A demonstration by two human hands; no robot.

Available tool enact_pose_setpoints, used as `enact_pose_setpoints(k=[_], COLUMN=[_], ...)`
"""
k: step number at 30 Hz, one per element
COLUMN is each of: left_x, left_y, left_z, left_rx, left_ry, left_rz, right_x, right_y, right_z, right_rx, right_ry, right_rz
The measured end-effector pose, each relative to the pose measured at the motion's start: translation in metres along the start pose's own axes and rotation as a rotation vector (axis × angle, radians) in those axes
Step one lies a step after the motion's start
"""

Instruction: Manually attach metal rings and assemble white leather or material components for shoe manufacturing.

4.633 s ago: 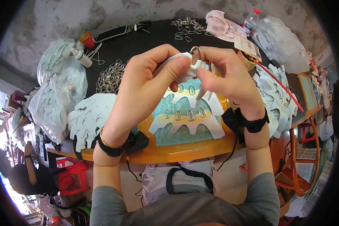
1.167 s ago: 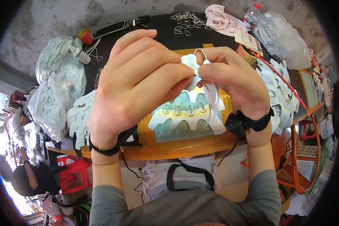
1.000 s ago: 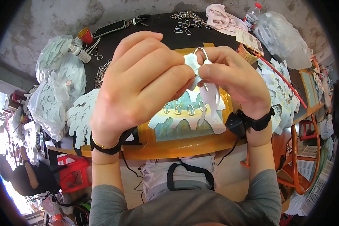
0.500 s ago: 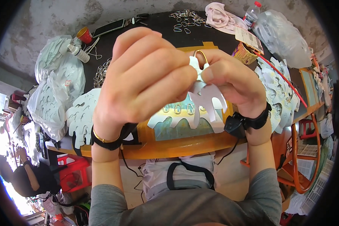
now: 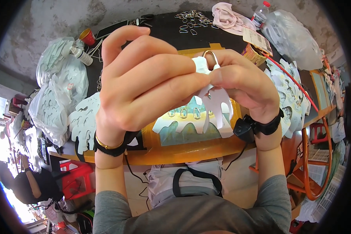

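Observation:
Above the table, both of my hands meet at a white cut-out strap piece [image 5: 218, 107] with long curved lobes hanging down. A metal oval ring [image 5: 210, 55] stands up at its top, seemingly with a narrow white tab through it. My left hand [image 5: 144, 78] pinches the tab from the left, its upper fingers loosely curled. From the right, my right hand [image 5: 247, 84] grips the piece just below the ring, thumb on top. Beneath them, more white cut-outs [image 5: 179, 125] and several oval rings [image 5: 184, 113] lie on the taped greenish work mat [image 5: 171, 136]. My fingers partly hide the tab.
White cut-outs spread left [image 5: 84, 113] and right [image 5: 286, 105]. At the back lie a pile of metal rings [image 5: 193, 17], a pink cloth [image 5: 230, 17] and a bottle [image 5: 261, 15]. Filled plastic bags [image 5: 58, 89] stand left. A red rod [image 5: 292, 80] slants at right; a person [image 5: 31, 179] sits far left.
My left hand's index finger has lifted and its fingers have loosened. The ring and the piece have shifted slightly to the right and turned a little.

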State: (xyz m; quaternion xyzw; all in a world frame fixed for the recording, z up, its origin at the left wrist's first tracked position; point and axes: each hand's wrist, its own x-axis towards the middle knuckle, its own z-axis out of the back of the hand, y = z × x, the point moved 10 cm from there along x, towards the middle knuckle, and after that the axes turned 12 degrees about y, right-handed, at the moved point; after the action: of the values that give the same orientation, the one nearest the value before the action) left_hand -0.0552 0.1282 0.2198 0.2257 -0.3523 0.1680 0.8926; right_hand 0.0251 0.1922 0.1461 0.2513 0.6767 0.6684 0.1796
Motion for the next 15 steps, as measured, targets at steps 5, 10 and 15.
enact_pose_setpoints(k=[5, 10, 15], left_x=[0.0, -0.002, -0.013], left_y=[-0.001, -0.004, 0.038], left_z=[-0.006, -0.003, 0.01], left_rx=[-0.031, -0.076, -0.492], left_ry=[0.038, 0.012, -0.053], left_rz=[0.002, -0.034, 0.221], right_x=[-0.005, 0.0, 0.005], right_y=[0.0, -0.013, -0.001], right_z=[0.003, 0.004, 0.008], right_rx=[0.013, 0.123, -0.095], right_ry=[-0.083, -0.067, -0.049], right_rz=[-0.021, -0.021, -0.073])
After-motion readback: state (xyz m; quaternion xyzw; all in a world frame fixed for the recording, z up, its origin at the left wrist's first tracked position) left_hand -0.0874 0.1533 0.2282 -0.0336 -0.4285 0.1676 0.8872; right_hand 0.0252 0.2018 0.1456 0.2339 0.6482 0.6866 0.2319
